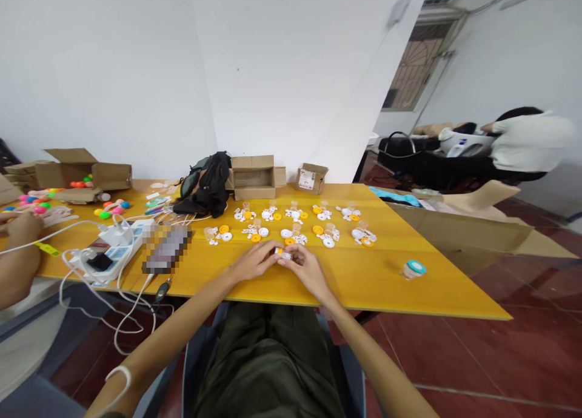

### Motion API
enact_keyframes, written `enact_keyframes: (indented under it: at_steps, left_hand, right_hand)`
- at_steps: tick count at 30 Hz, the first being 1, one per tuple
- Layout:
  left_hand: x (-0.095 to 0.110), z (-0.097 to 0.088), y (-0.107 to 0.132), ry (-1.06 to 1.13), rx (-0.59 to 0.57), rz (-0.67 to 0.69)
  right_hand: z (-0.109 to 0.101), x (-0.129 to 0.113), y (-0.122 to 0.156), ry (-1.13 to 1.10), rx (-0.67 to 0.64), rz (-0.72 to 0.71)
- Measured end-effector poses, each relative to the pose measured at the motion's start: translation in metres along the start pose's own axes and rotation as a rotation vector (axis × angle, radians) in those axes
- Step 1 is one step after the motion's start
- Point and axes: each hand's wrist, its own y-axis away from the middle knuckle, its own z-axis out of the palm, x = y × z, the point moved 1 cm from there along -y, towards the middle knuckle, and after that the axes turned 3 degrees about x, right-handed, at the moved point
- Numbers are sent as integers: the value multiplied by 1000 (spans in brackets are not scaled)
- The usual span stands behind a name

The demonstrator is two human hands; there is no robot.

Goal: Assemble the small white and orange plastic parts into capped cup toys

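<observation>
Jointly, both hands (255, 261) pinch small orange-white piece (284, 254).

- My feed is bright, with soft, even light on the white wall (282, 72); I can't tell its source.
- I see a faint sheen on the yellow tabletop (364, 285) and a dimmer red floor (522, 309).
- Wide-angle stretch pulls the tabletop's near right corner outward for me.
- Detail on the orange-and-white piece (282, 254) is too soft to read.
- Mosaic blocks cover the phone (166, 253).

White wall (282, 72), red-tiled floor (518, 357)
</observation>
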Motion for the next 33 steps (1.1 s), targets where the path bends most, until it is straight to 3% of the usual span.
enact_keyframes:
  at_steps: [10,18,21,24,27,33]
  left_hand:
    - [-2,6,-2,-46,7,-9]
    - [-9,10,-6,-32,16,-9]
    - [-10,10,-7,1,18,-18]
    - [-8,9,-7,-5,2,3]
    - [-8,8,-7,-36,-24,28]
    - [-9,8,-7,-19,-16,23]
  right_hand:
    - [-3,-4,0,67,34,-84]
    - [-3,-9,3,194,-19,-214]
    - [-2,-9,2,224,24,-254]
    - [-1,-5,1,279,121,-195]
    - [-2,-4,2,332,124,-122]
    - [-1,-10,7,326,25,-314]
